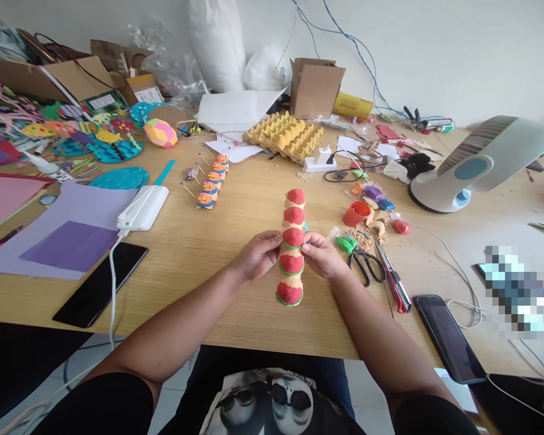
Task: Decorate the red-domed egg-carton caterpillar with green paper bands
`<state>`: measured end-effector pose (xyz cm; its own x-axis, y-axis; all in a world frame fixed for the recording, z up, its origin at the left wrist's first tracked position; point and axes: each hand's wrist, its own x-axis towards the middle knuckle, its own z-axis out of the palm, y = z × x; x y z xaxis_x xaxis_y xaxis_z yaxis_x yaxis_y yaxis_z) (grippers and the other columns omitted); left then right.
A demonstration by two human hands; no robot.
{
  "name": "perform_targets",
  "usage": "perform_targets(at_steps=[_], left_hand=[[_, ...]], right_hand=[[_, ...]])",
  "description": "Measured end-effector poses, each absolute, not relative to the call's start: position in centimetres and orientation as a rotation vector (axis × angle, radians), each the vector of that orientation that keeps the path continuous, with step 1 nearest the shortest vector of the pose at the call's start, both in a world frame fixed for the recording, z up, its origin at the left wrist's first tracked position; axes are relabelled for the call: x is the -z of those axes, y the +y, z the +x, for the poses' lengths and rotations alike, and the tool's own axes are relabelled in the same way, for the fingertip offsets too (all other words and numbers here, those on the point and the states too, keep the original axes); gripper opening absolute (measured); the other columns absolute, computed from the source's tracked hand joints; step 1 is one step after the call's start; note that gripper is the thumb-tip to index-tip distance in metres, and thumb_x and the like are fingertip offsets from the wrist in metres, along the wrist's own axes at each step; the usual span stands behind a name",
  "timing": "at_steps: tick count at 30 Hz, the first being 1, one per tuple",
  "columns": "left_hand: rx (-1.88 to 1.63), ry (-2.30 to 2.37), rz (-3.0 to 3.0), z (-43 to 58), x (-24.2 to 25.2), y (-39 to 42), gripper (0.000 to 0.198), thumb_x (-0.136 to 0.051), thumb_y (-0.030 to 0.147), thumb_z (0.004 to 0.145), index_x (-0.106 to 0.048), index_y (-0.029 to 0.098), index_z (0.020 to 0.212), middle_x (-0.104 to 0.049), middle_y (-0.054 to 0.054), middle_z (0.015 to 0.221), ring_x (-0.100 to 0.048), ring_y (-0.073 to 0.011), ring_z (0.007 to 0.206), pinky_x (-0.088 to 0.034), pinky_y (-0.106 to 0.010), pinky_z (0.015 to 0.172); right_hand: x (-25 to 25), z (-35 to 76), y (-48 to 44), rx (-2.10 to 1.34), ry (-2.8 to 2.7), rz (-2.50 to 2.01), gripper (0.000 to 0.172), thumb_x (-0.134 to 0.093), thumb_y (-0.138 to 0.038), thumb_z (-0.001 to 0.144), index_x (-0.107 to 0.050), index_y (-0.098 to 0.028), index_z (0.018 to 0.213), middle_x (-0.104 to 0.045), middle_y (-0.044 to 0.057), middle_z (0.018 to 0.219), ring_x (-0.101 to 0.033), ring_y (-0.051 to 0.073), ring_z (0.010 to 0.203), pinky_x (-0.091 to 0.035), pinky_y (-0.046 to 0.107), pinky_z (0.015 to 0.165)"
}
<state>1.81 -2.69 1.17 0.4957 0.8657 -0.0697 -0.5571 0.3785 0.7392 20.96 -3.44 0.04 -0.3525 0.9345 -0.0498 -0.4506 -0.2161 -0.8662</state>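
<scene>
A strip cut from an egg carton [292, 264] stands out in front of me, its row of bumps topped in red with green edging on the nearer ones. My left hand [260, 254] pinches its left side near the middle bump. On the opposite side, my right hand [323, 254] grips it between thumb and fingers; a bit of blue shows by those fingertips, too small to name. Farther left on the table lies a finished-looking egg-carton caterpillar [214, 181] in orange and blue, with thin sticks beside it.
Black-handled scissors [367, 266] and a red utility knife [395, 281] lie right of my right hand. Beyond them are a red cup [356, 212], clay packets and a white fan [476, 163]. A yellow egg tray [285, 138] sits behind. Phones and a power bank [144, 207] flank me.
</scene>
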Motion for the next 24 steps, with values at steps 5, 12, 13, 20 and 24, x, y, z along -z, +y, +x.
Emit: perform_targets(at_steps=[5,12,13,20,24], left_hand=[[-0.999,0.504,0.689,1.99,-1.06,-2.83,0.024,-0.084,0.035,0.077,-0.071,0.015,0.072,-0.063,-0.001,0.071,-0.054,-0.0132,0.066,-0.043,-0.029,0.065],[-0.923,0.466,0.748,1.77,-1.16,-2.62,0.036,-0.073,0.05,0.085,-0.076,0.014,0.087,-0.068,-0.007,0.081,-0.06,-0.0179,0.074,-0.046,-0.032,0.068],[-0.911,0.461,0.764,1.69,-1.24,-2.57,0.039,-0.072,0.052,0.085,-0.077,0.014,0.092,-0.07,-0.008,0.084,-0.061,-0.0186,0.076,-0.047,-0.032,0.069],[-0.905,0.494,0.796,1.33,-1.13,-2.33,0.03,-0.087,0.034,0.074,-0.078,0.015,0.096,-0.075,-0.007,0.095,-0.067,-0.0179,0.084,-0.05,-0.031,0.079],[-0.921,0.516,0.803,1.33,-1.0,-2.27,0.029,-0.089,0.031,0.071,-0.078,0.015,0.093,-0.076,-0.007,0.093,-0.068,-0.0187,0.085,-0.051,-0.033,0.08]], right_hand=[[-0.04,20.96,-3.42,-1.755,-0.972,-0.73,0.037,-0.094,-0.041,0.064,-0.069,-0.02,0.079,-0.068,-0.003,0.074,-0.058,0.01,0.063,-0.047,0.026,0.065],[-0.16,21.01,-3.4,-1.721,-0.941,-0.728,0.037,-0.094,-0.04,0.065,-0.066,-0.02,0.078,-0.066,-0.004,0.071,-0.057,0.011,0.063,-0.048,0.027,0.065],[-0.19,21.0,-3.4,-1.713,-0.937,-0.732,0.037,-0.094,-0.04,0.065,-0.066,-0.02,0.078,-0.066,-0.004,0.071,-0.057,0.011,0.063,-0.048,0.027,0.065],[-0.48,20.92,-3.35,-1.721,-0.948,-0.733,0.036,-0.094,-0.041,0.064,-0.068,-0.02,0.078,-0.067,-0.004,0.072,-0.058,0.011,0.065,-0.049,0.027,0.067],[-0.53,20.92,-3.37,-1.718,-0.985,-0.719,0.036,-0.094,-0.041,0.063,-0.07,-0.021,0.08,-0.067,-0.004,0.074,-0.057,0.011,0.066,-0.048,0.026,0.067]])
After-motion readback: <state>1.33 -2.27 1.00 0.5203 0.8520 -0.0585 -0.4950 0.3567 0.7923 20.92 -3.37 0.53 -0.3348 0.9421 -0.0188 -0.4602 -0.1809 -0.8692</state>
